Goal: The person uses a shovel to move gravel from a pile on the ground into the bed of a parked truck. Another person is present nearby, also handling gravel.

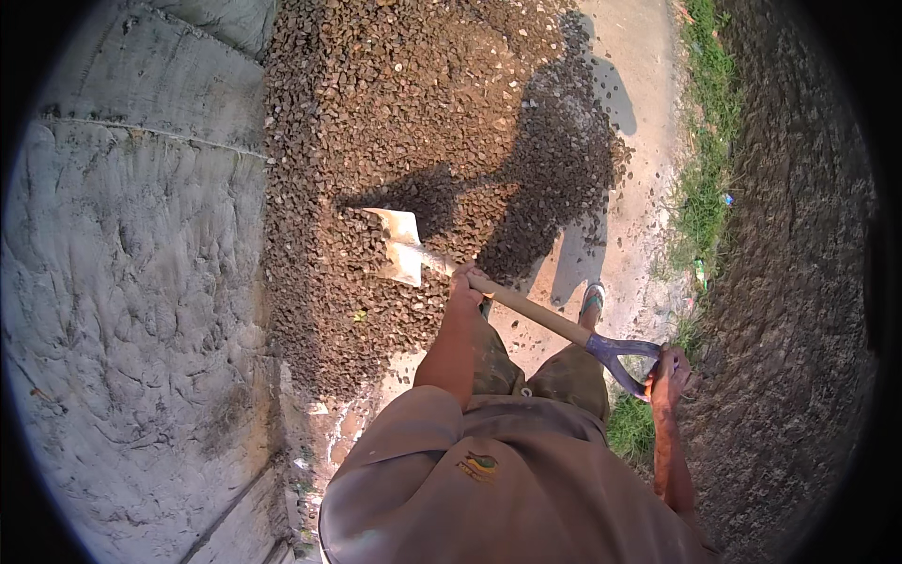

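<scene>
I hold a shovel with a pale metal blade (402,246), a wooden shaft (536,315) and a purple D-shaped grip (620,357). My left hand (465,285) is closed around the shaft just behind the blade. My right hand (669,374) is wrapped over the end of the purple grip. The blade lies on a large heap of brown gravel (395,122), tilted, with no stones visible on it. My shadow falls dark across the gravel to the right of the blade.
A rough grey concrete wall (132,282) runs along the left of the heap. A pale dirt path (639,103) lies right of the gravel, bordered by a grass strip (705,179) and dark soil (799,282). My sandalled foot (592,299) stands on the path.
</scene>
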Action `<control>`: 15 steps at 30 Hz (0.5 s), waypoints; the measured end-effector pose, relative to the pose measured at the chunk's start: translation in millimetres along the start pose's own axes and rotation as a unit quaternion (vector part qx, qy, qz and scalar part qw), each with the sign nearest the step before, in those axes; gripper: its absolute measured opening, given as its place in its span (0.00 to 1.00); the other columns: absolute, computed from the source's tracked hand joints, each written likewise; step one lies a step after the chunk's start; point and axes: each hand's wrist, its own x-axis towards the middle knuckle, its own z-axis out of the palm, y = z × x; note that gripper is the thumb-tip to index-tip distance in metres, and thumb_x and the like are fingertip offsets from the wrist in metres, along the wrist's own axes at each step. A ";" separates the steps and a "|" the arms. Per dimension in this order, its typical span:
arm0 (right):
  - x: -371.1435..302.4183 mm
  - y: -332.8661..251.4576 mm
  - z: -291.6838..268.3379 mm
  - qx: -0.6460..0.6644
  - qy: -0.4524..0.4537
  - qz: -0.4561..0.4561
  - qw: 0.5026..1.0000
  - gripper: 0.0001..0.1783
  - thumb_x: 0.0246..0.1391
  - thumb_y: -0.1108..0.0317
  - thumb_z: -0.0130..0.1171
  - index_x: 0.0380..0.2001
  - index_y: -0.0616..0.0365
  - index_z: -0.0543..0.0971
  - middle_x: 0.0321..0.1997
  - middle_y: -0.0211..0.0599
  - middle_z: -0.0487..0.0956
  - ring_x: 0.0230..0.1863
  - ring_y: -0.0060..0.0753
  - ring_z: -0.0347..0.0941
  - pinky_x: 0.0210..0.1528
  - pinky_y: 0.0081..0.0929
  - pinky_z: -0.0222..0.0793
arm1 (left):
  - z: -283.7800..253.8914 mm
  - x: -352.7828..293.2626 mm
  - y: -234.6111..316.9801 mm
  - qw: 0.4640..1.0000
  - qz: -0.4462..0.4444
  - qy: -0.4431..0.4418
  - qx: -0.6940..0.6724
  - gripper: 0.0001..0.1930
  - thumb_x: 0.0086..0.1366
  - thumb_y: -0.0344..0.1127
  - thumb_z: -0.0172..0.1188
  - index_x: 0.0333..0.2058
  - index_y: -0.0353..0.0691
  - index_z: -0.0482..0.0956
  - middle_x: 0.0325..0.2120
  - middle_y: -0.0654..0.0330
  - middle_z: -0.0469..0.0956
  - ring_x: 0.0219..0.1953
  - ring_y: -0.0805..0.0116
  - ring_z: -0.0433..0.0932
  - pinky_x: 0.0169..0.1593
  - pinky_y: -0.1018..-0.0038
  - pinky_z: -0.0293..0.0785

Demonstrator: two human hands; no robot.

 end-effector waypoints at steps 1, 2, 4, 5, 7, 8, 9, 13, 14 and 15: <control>-7.0 -16.5 15.9 -0.020 -0.042 -0.036 0.998 0.16 0.55 0.62 0.48 0.16 0.56 0.64 0.06 0.26 0.60 0.06 0.19 0.56 0.09 0.21 0.51 | -14.6 1.2 19.9 0.999 0.026 -0.007 -0.034 0.03 0.57 0.28 0.53 0.26 0.37 0.69 0.14 0.59 0.65 0.16 0.65 0.64 0.24 0.67 0.68; -14.4 -25.3 30.6 -0.050 -0.069 -0.037 0.996 0.16 0.55 0.62 0.49 0.16 0.56 0.64 0.07 0.26 0.61 0.07 0.18 0.57 0.10 0.20 0.51 | -23.9 -3.3 43.6 0.999 0.017 -0.004 -0.039 0.04 0.57 0.28 0.52 0.24 0.38 0.68 0.13 0.61 0.64 0.16 0.66 0.63 0.24 0.68 0.68; -26.7 -23.6 60.0 -0.043 -0.145 -0.106 0.983 0.14 0.53 0.64 0.54 0.18 0.60 0.67 0.09 0.28 0.64 0.10 0.20 0.59 0.14 0.21 0.55 | -55.1 -16.3 97.6 0.997 0.024 -0.017 -0.075 0.10 0.54 0.29 0.53 0.18 0.43 0.62 0.10 0.65 0.62 0.15 0.69 0.62 0.23 0.71 0.65; -42.2 -31.4 78.0 -0.042 -0.167 -0.152 0.973 0.14 0.50 0.62 0.57 0.20 0.61 0.70 0.10 0.31 0.65 0.12 0.23 0.61 0.16 0.24 0.58 | -84.9 -15.2 127.3 0.994 0.031 -0.042 -0.099 0.12 0.54 0.31 0.54 0.16 0.44 0.61 0.10 0.67 0.62 0.15 0.71 0.62 0.23 0.72 0.65; -55.7 -36.8 95.8 -0.092 -0.245 -0.297 0.918 0.15 0.44 0.61 0.62 0.21 0.62 0.71 0.13 0.34 0.67 0.15 0.25 0.63 0.18 0.27 0.61 | -96.7 -59.7 163.5 0.986 0.086 -0.089 -0.113 0.11 0.54 0.31 0.53 0.17 0.45 0.62 0.12 0.68 0.63 0.15 0.74 0.63 0.22 0.73 0.65; -63.3 -45.8 98.9 -0.096 -0.300 -0.338 0.887 0.16 0.43 0.61 0.63 0.20 0.61 0.71 0.14 0.35 0.67 0.16 0.25 0.64 0.18 0.28 0.61 | -103.7 -72.7 180.2 0.969 0.095 -0.144 -0.175 0.10 0.54 0.31 0.53 0.17 0.45 0.62 0.12 0.68 0.63 0.16 0.74 0.63 0.22 0.74 0.65; -63.8 -45.7 96.0 -0.084 -0.300 -0.355 0.881 0.15 0.42 0.61 0.63 0.20 0.61 0.71 0.14 0.35 0.67 0.16 0.25 0.64 0.19 0.28 0.61 | -108.7 -85.3 187.7 0.947 0.102 -0.193 -0.235 0.09 0.54 0.31 0.52 0.17 0.44 0.63 0.12 0.68 0.63 0.16 0.74 0.64 0.22 0.75 0.65; -29.6 -15.4 69.4 -0.039 -0.303 -0.230 0.924 0.14 0.45 0.62 0.60 0.20 0.62 0.70 0.13 0.34 0.67 0.16 0.24 0.64 0.19 0.27 0.62 | -77.9 -117.2 169.8 0.970 0.134 -0.163 -0.119 0.12 0.55 0.30 0.50 0.14 0.45 0.62 0.11 0.66 0.62 0.14 0.74 0.62 0.21 0.76 0.66; -15.1 -5.4 58.4 -0.031 -0.279 -0.160 0.946 0.14 0.46 0.63 0.59 0.20 0.62 0.70 0.13 0.33 0.68 0.15 0.23 0.64 0.18 0.26 0.61 | -63.5 -124.6 150.9 0.981 0.145 -0.095 -0.092 0.12 0.56 0.31 0.50 0.15 0.44 0.62 0.10 0.66 0.62 0.14 0.73 0.62 0.21 0.75 0.66; 1.9 8.2 45.5 0.057 -0.255 -0.081 0.962 0.12 0.50 0.65 0.56 0.21 0.62 0.70 0.12 0.30 0.67 0.14 0.20 0.62 0.17 0.22 0.58 | -46.5 -121.2 126.7 0.987 0.148 -0.025 -0.059 0.12 0.56 0.31 0.50 0.15 0.44 0.62 0.10 0.66 0.61 0.13 0.72 0.61 0.20 0.74 0.66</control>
